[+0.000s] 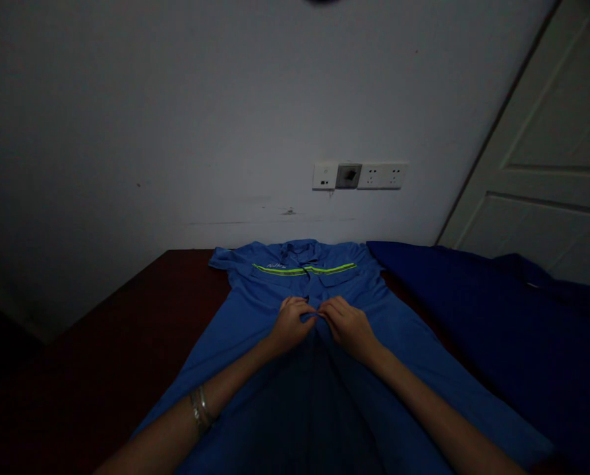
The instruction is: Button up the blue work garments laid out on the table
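A blue short-sleeved work shirt [269, 316] lies spread out, collar toward the wall, with a yellow-green stripe across its chest. My left hand [293, 324] pinches the cloth at the shirt's front opening, near the middle. Close beside it, my right hand [345, 324] grips the other front edge, and the fingertips of both hands almost meet. Whether a button sits between the fingers is too small and dark to tell. Below the hands the front parts and shows darker cloth inside.
The shirt rests on a dark red-brown table [141, 330] against a pale wall [200, 119]. A darker blue cloth [482, 330] lies on the right. Sockets [381, 176] are set in the wall, and a white panelled door [546, 152] stands at the right.
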Available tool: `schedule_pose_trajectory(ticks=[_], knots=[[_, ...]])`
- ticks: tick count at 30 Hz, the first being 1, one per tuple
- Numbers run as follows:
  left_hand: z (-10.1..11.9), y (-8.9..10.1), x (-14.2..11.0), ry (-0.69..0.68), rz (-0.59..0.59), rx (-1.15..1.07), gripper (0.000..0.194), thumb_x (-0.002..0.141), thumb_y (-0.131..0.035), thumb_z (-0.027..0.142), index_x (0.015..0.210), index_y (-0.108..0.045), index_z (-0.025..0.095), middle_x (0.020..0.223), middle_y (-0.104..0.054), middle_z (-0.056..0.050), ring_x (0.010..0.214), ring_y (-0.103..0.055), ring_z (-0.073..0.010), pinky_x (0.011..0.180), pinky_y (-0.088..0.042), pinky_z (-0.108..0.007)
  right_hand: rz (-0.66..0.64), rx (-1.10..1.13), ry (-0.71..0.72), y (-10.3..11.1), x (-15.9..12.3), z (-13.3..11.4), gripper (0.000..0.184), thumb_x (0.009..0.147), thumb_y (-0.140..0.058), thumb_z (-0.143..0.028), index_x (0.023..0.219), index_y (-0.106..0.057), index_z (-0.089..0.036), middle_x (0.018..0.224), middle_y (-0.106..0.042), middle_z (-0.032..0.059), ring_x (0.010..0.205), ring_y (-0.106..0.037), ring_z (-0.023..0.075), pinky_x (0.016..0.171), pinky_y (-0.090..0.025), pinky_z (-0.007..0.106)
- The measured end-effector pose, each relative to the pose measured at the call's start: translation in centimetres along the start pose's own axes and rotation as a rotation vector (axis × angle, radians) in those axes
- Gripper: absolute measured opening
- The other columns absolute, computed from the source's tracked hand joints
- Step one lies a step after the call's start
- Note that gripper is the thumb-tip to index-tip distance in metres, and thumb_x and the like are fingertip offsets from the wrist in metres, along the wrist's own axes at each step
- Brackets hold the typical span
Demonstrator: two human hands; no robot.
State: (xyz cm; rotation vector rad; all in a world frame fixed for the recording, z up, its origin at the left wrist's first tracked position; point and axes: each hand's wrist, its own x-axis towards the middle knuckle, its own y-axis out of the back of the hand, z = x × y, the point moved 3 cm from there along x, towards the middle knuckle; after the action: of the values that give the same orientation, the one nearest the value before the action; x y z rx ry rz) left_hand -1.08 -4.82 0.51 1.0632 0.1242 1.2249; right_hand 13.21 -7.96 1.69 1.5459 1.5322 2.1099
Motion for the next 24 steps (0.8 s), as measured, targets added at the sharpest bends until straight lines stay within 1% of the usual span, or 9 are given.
schedule_pose_trajectory(ticks=[3, 6, 8, 12, 14, 17, 20, 24], knots=[[-0.5, -0.2, 0.2, 0.021, 0.018, -0.029, 0.014, 0.072, -0.062, 0.021, 0.082, -0.071, 0.021, 0.091, -0.069, -0.006, 0.1, -0.056, -0.0211, 0.091, -0.038, -0.035, -0.001, 0.0, -0.01, 0.0, 0.0, 0.1, 0.016, 0.086, -0.042, -0.012, 0.084, -0.057, -0.017, 0.083, -0.061, 0.0056, 0.08, -0.052, 0.0168, 0.067, -0.042, 0.026], [-0.6, -0.1, 0.2, 0.036, 0.017, -0.047, 0.012, 0.071, -0.063, 0.021, 0.081, -0.071, 0.021, 0.089, -0.069, -0.006, 0.1, -0.056, -0.0211, 0.092, -0.038, -0.035, 0.001, 0.0, -0.009, 0.0, 0.0, 0.2, 0.016, 0.086, -0.042, -0.011, 0.084, -0.056, -0.017, 0.084, -0.061, 0.0056, 0.08, -0.052, 0.0169, 0.067, -0.042, 0.027], [-0.4, 0.0, 0.1, 0.032, -0.001, -0.039, 0.012, 0.072, -0.062, 0.022, 0.08, -0.071, 0.021, 0.088, -0.07, -0.005, 0.101, -0.056, -0.0215, 0.094, -0.035, -0.038, -0.01, 0.001, 0.001, 0.1, 0.1, 0.1, 0.015, 0.086, -0.043, -0.011, 0.086, -0.057, -0.018, 0.085, -0.061, 0.0055, 0.081, -0.052, 0.0168, 0.068, -0.042, 0.027], [0.0, 0.2, -0.1, 0.009, -0.05, 0.016, 0.013, 0.074, -0.06, 0.021, 0.081, -0.07, 0.024, 0.087, -0.07, -0.002, 0.104, -0.054, -0.0221, 0.101, -0.024, -0.047, -0.037, -0.021, 0.036, 0.3, 0.2, -0.1, 0.013, 0.086, -0.047, -0.015, 0.092, -0.058, -0.018, 0.09, -0.061, 0.0053, 0.085, -0.051, 0.0177, 0.071, -0.042, 0.029], [0.2, 0.2, -0.3, -0.01, -0.061, 0.043, 0.013, 0.076, -0.058, 0.021, 0.082, -0.07, 0.024, 0.089, -0.07, -0.002, 0.106, -0.052, -0.022, 0.101, -0.022, -0.048, -0.031, -0.043, 0.051, 0.2, 0.1, -0.1, 0.013, 0.086, -0.048, -0.016, 0.092, -0.059, -0.018, 0.094, -0.061, 0.0057, 0.088, -0.051, 0.0182, 0.072, -0.042, 0.029], [0.3, 0.2, -0.4, -0.054, -0.08, 0.09, 0.014, 0.077, -0.057, 0.021, 0.083, -0.069, 0.024, 0.092, -0.07, -0.002, 0.107, -0.051, -0.0218, 0.101, -0.023, -0.049, -0.034, -0.085, 0.091, 0.0, 0.1, -0.3, 0.013, 0.085, -0.05, -0.015, 0.092, -0.06, -0.018, 0.097, -0.06, 0.0062, 0.089, -0.05, 0.0188, 0.072, -0.041, 0.03], [0.5, 0.2, -0.5, -0.105, -0.076, 0.15, 0.014, 0.078, -0.057, 0.02, 0.086, -0.068, 0.023, 0.093, -0.069, -0.003, 0.107, -0.05, -0.0216, 0.101, -0.022, -0.049, -0.045, -0.129, 0.126, -0.2, 0.2, -0.5, 0.014, 0.083, -0.051, -0.013, 0.092, -0.06, -0.018, 0.098, -0.06, 0.0064, 0.09, -0.049, 0.0196, 0.072, -0.04, 0.031], [0.8, 0.4, -0.6, -0.169, -0.066, 0.199, 0.015, 0.081, -0.055, 0.023, 0.09, -0.068, 0.023, 0.091, -0.069, -0.003, 0.109, -0.048, -0.0225, 0.102, -0.02, -0.05, -0.071, -0.146, 0.084, -0.1, 0.3, -0.5, 0.012, 0.082, -0.05, -0.01, 0.087, -0.059, -0.017, 0.094, -0.061, 0.0063, 0.089, -0.049, 0.0195, 0.072, -0.038, 0.031]])
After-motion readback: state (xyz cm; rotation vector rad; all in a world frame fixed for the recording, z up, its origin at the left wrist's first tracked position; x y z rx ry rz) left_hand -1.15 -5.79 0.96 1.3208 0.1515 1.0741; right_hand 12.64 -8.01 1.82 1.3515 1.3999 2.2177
